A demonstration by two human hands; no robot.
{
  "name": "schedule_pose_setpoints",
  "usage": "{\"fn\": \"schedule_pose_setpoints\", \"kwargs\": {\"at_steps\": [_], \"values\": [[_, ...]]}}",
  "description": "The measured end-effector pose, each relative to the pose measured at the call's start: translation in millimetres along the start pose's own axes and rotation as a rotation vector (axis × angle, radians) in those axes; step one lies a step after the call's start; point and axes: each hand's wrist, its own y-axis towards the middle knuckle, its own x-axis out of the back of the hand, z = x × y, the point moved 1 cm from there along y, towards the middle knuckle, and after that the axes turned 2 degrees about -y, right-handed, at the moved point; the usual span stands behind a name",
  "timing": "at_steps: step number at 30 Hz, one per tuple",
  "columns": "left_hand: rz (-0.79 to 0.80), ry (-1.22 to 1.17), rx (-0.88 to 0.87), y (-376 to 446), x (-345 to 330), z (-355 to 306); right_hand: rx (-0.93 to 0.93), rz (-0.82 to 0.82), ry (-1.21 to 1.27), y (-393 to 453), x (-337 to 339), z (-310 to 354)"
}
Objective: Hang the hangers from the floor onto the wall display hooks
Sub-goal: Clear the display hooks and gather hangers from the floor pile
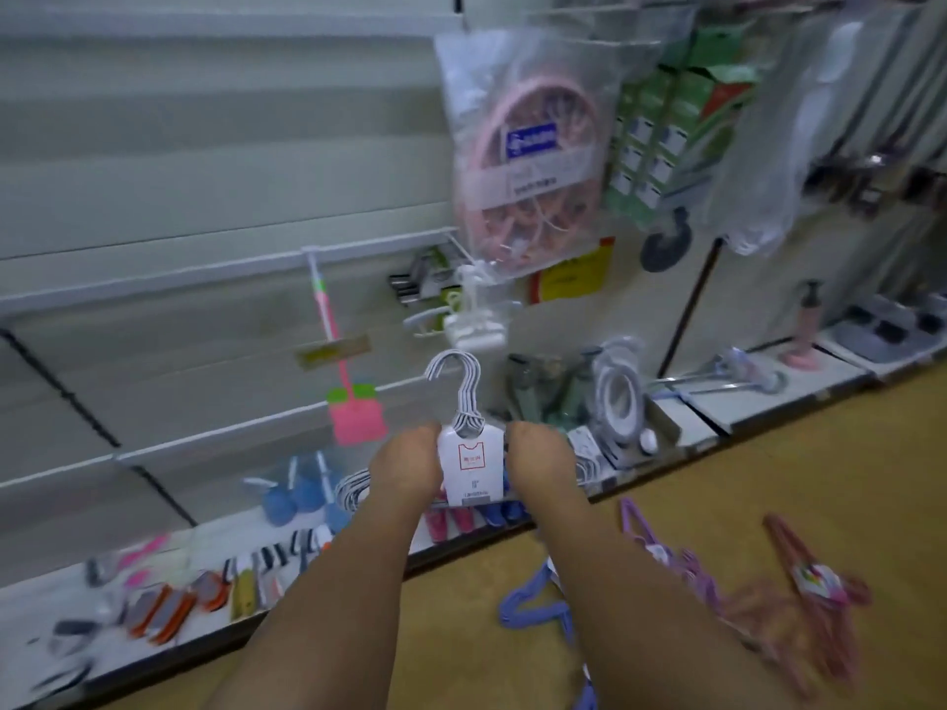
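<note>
1. I am holding a bundle of white hangers (pixel 464 433) out in front of me, my left hand (pixel 407 466) and right hand (pixel 540 466) both clamped on it, one on each side of its white card label (pixel 470 471).
2. The bundle's stacked hooks (pixel 456 374) are pointing up and toward the slatted wall (pixel 205 171), so I am judging this to be the carry toward a display hook, with the hanging itself not yet done.
3. To do this well, I am keeping the bundle upright and both hands level, so that all the hooks are staying lined up as one and can slip over a peg together.
4. I am picking my target among the white wire display hooks (pixel 389 238) jutting from the wall; the picture is blurred, so I cannot tell which ones are free.
5. I am watching the bagged pink clip hanger (pixel 533 161) dangling just above and beyond my hands, since the bundle could snag its plastic bag on the way up.
6. I am planning to bring the hooks above the peg tip, slide them back along it, and only then loosen my hands.
7. More work is waiting on the floor (pixel 768 453): a blue hanger bundle (pixel 533 602), a purple hanger bundle (pixel 661 550) and a pink hanger bundle (pixel 815 586) are lying near my right arm.
</note>
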Motion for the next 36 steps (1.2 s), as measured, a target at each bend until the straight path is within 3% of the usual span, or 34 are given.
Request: {"fn": "schedule_pose_setpoints", "kwargs": {"at_steps": [5,11,22,30,36], "values": [[-0.097,-0.049,0.115,-19.2,36.5,61.6,0.121,0.003,0.0,-8.0,12.6,72.1],[-0.226,-0.068,0.12,-45.2,96.7,129.3,0.211,-0.05,-0.027,-21.4,35.7,159.8],[-0.505,0.014,0.14,-77.0,255.5,249.2,0.345,-0.39,-0.066,-44.5,124.1,335.7],[-0.823,0.162,0.058,-79.2,361.1,266.4,0.293,-0.622,0.111,-35.3,185.7,391.5],[-0.913,0.165,-0.001,-69.7,406.3,265.6,0.262,-0.735,0.161,-17.7,230.3,414.6]]}}
